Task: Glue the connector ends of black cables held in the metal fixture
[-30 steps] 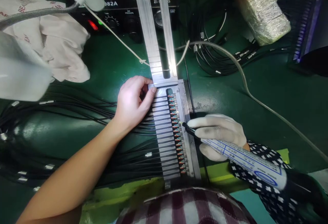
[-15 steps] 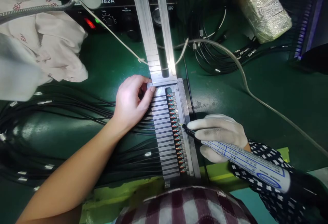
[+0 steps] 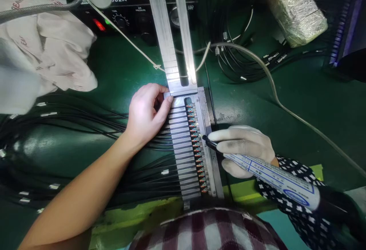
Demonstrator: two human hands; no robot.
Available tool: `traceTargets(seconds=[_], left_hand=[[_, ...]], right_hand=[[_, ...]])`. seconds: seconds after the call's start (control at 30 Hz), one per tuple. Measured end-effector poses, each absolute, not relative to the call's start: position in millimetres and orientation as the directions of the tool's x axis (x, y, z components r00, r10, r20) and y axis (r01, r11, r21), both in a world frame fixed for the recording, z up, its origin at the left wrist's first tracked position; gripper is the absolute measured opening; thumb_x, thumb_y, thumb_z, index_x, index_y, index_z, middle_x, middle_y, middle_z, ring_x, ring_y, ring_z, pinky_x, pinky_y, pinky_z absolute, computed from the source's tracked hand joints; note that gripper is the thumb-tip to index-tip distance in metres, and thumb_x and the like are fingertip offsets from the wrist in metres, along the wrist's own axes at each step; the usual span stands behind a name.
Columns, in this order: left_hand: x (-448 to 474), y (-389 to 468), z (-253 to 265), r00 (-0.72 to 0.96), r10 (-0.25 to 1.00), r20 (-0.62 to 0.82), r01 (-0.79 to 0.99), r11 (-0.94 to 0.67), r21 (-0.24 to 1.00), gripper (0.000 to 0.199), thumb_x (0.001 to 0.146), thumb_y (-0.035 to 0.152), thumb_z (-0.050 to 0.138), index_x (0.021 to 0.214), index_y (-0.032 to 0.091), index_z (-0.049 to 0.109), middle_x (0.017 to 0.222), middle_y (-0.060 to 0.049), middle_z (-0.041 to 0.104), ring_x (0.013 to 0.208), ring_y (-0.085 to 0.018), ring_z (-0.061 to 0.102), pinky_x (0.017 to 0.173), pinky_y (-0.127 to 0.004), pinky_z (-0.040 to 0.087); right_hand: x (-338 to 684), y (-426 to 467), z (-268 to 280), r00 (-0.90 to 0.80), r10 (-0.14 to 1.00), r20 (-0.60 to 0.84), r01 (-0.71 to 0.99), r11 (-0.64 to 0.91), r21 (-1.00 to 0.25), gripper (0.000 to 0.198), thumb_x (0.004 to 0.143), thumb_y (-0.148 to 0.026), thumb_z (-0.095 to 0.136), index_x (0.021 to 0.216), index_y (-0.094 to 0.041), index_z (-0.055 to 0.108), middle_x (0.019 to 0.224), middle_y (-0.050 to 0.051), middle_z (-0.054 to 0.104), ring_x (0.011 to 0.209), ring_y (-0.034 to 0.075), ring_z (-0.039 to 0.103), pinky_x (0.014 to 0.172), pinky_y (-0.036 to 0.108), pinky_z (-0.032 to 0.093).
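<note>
Head view: the left hand [image 3: 147, 108] arches, wrist bent, forearm slanting up from behind, its thumb and 1 finger closed on the jig's [image 3: 204, 107] far left corner. Cables [image 3: 120, 122] pass beneath this hand. The gloved right hand [image 3: 246, 147] wraps the tube [image 3: 274, 179], fingers pointing left. Just beyond those fingertips, the tube's black nozzle [image 3: 211, 144] tilts over the jig's right rail, beside the connectors [image 3: 196, 144].

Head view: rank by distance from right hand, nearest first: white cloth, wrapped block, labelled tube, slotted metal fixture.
1. Labelled tube: held in the right hand.
2. Slotted metal fixture: just left of that hand.
3. Wrapped block: upper right.
4. White cloth: far upper left.
</note>
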State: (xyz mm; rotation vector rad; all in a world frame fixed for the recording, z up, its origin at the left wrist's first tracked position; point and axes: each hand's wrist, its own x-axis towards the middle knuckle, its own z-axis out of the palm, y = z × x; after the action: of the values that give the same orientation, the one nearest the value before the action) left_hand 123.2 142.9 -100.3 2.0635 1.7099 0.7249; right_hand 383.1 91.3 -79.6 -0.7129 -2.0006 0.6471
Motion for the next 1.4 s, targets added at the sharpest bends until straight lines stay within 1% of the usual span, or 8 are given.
traceTargets(seconds=[0.1,0.3,0.5,0.67,0.83,1.1,1.2,1.4], left_hand=[[122.8,143.0,-101.2,0.135,0.978,0.159,0.793,-0.203,0.574,0.017,0.09,0.039,0.054,0.089,0.022,0.057,0.077,-0.001,0.058,0.07,-0.018,0.052,0.069,-0.033,0.043],[122.7,142.5,-101.6,0.147,0.974,0.174,0.781,-0.222,0.584,0.017,0.09,0.038,0.054,0.09,0.021,0.057,0.076,-0.001,0.057,0.069,-0.017,0.052,0.07,-0.033,0.043],[121.9,142.8,-103.5,0.152,0.97,0.191,0.788,-0.236,0.569,0.015,0.09,0.036,0.056,0.089,0.021,0.057,0.074,0.0,0.057,0.069,-0.017,0.052,0.068,-0.032,0.042],[121.2,143.1,-105.7,0.155,0.967,0.203,0.788,-0.245,0.565,0.014,0.09,0.036,0.057,0.089,0.022,0.057,0.075,-0.001,0.057,0.069,-0.017,0.052,0.068,-0.032,0.043],[121.5,142.7,-105.9,0.154,0.964,0.218,0.781,-0.254,0.571,0.013,0.089,0.035,0.058,0.089,0.022,0.058,0.074,0.0,0.057,0.068,-0.016,0.052,0.068,-0.032,0.042],[122.5,142.4,-103.3,0.158,0.965,0.209,0.777,-0.252,0.577,0.013,0.091,0.036,0.058,0.088,0.023,0.059,0.072,0.001,0.055,0.069,-0.016,0.051,0.068,-0.033,0.042],[122.7,142.4,-103.6,0.156,0.963,0.222,0.774,-0.259,0.579,0.014,0.09,0.036,0.058,0.088,0.022,0.058,0.071,0.0,0.055,0.068,-0.017,0.051,0.067,-0.033,0.042],[122.6,142.3,-104.0,0.156,0.969,0.192,0.786,-0.239,0.571,0.013,0.091,0.037,0.056,0.089,0.024,0.057,0.074,0.0,0.055,0.07,-0.018,0.052,0.069,-0.034,0.043]], right_hand=[[384.3,89.8,-74.4,-0.444,0.694,0.567,0.245,0.703,-0.668,0.01,0.081,-0.015,0.064,0.091,-0.018,0.065,0.097,0.008,0.076,0.074,0.016,0.073,0.063,0.028,0.064],[388.5,77.0,-64.2,-0.464,0.727,0.507,0.289,0.665,-0.689,0.012,0.079,-0.014,0.064,0.089,-0.02,0.063,0.096,0.006,0.076,0.067,0.016,0.07,0.059,0.031,0.062],[389.3,74.9,-76.2,-0.483,0.718,0.501,0.267,0.666,-0.697,0.013,0.079,-0.016,0.065,0.092,-0.018,0.065,0.099,0.007,0.076,0.07,0.015,0.07,0.061,0.029,0.061],[390.2,75.9,-78.0,-0.486,0.718,0.498,0.275,0.667,-0.693,0.013,0.082,-0.017,0.065,0.094,-0.019,0.065,0.102,0.006,0.075,0.075,0.015,0.072,0.066,0.029,0.063],[389.4,74.8,-78.2,-0.477,0.729,0.491,0.277,0.655,-0.704,0.015,0.081,-0.017,0.066,0.095,-0.019,0.065,0.103,0.006,0.075,0.077,0.015,0.072,0.069,0.03,0.063],[389.3,74.7,-79.5,-0.478,0.722,0.501,0.211,0.648,-0.732,0.013,0.08,-0.015,0.065,0.093,-0.017,0.065,0.1,0.009,0.075,0.07,0.015,0.07,0.058,0.028,0.059],[389.6,73.4,-77.4,-0.472,0.732,0.491,0.232,0.641,-0.732,0.013,0.081,-0.016,0.066,0.093,-0.019,0.064,0.101,0.009,0.075,0.07,0.014,0.07,0.06,0.028,0.06],[389.2,71.6,-73.4,-0.477,0.747,0.463,0.271,0.626,-0.731,0.009,0.081,-0.017,0.066,0.089,-0.02,0.063,0.099,0.007,0.075,0.068,0.013,0.068,0.062,0.028,0.061]])
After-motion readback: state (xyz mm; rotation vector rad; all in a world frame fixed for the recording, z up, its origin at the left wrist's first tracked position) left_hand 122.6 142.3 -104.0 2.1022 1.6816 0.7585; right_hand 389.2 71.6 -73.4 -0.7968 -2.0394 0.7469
